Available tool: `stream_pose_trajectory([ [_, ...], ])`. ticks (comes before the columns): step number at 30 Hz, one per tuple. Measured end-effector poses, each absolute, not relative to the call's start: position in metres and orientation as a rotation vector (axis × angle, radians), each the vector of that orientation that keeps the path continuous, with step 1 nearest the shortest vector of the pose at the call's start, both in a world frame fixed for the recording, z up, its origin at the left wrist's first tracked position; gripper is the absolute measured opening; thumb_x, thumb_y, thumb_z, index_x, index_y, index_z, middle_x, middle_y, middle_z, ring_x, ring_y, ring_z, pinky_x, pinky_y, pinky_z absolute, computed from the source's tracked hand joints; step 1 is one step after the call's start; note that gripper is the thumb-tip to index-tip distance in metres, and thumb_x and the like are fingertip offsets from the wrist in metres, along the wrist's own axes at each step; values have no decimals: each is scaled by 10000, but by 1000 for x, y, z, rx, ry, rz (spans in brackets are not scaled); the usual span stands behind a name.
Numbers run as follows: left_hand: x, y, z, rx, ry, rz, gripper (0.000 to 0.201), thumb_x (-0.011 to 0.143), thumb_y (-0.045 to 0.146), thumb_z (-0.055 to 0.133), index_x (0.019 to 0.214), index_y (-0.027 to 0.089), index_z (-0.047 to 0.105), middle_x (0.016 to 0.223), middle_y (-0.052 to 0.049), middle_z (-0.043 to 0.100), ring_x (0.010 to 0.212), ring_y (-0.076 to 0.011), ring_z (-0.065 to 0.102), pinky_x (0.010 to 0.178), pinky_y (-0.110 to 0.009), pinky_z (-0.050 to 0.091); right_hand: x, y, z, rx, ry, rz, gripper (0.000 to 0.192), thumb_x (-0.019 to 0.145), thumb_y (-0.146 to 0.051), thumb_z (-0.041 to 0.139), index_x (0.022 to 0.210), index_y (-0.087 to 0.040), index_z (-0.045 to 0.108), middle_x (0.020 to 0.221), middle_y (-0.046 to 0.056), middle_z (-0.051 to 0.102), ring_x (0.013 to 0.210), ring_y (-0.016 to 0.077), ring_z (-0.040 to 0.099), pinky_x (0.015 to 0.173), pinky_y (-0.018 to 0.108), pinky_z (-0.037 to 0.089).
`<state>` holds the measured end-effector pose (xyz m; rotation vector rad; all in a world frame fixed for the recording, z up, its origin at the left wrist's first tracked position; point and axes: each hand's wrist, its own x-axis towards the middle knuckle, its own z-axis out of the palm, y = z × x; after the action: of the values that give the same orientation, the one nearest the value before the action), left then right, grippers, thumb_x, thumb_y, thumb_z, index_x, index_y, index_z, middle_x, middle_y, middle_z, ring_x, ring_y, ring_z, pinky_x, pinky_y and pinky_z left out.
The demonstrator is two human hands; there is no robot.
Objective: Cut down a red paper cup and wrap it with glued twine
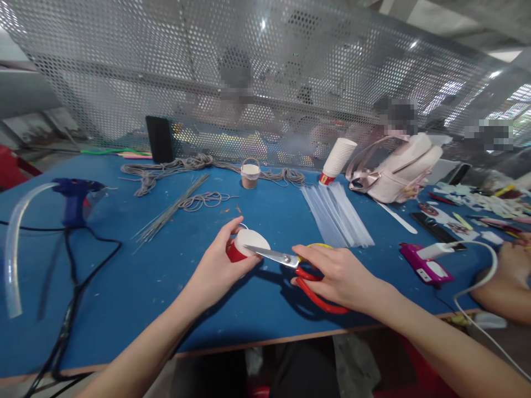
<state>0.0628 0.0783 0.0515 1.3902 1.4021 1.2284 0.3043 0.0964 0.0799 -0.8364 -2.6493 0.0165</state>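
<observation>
Your left hand [215,265] grips a red-and-white paper cup [245,245] tipped on its side, just above the blue table [124,287]. Your right hand [338,273] holds red-handled scissors [298,271], fingers through the loops, blades closed, tip touching the cup rim. Beyond: clear plastic strips [336,215], glue gun [77,199], grey cord [174,168], small filled cup [250,174], paper cup stack [338,160], white backpack [398,166].
</observation>
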Motion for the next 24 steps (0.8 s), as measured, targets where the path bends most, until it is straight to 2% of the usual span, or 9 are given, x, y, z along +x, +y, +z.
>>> stream_pose_trajectory([
  [8,66,76,61,1345,1420,1151,759,651,361,733,1328,207,426,1099,-63,602,920,-216,644,784,-351,547,304,96,74,-860,-2641,165,441,917,-519,481,1090,-126,583,808,79,688,667,171,642,593,258,481],
  [14,68,75,59,1325,1392,1131,778,633,359,739,1327,209,420,1083,-54,583,859,-196,646,729,-334,557,302,94,70,-878,-2619,187,462,907,-508,504,1122,-105,575,848,97,686,694,194,637,603,285,481],
  [19,66,73,57,1295,1353,1129,787,649,355,740,1340,204,394,1049,-51,619,883,-202,657,749,-327,560,301,95,70,-960,-2551,337,403,881,-465,572,1108,-132,590,797,59,687,635,155,618,569,247,458],
  [21,62,70,59,1272,1388,1107,806,654,372,735,1355,200,376,1005,-50,649,881,-218,666,725,-334,570,302,100,71,-1085,-2558,303,385,861,-436,606,1122,-153,593,824,58,696,689,168,641,605,248,469],
  [24,49,63,62,1237,1502,1138,822,634,389,739,1351,190,390,1035,-72,672,915,-247,672,729,-357,581,305,108,75,-1347,-2679,63,339,840,-349,625,1128,-171,606,957,100,699,851,233,664,692,299,488],
])
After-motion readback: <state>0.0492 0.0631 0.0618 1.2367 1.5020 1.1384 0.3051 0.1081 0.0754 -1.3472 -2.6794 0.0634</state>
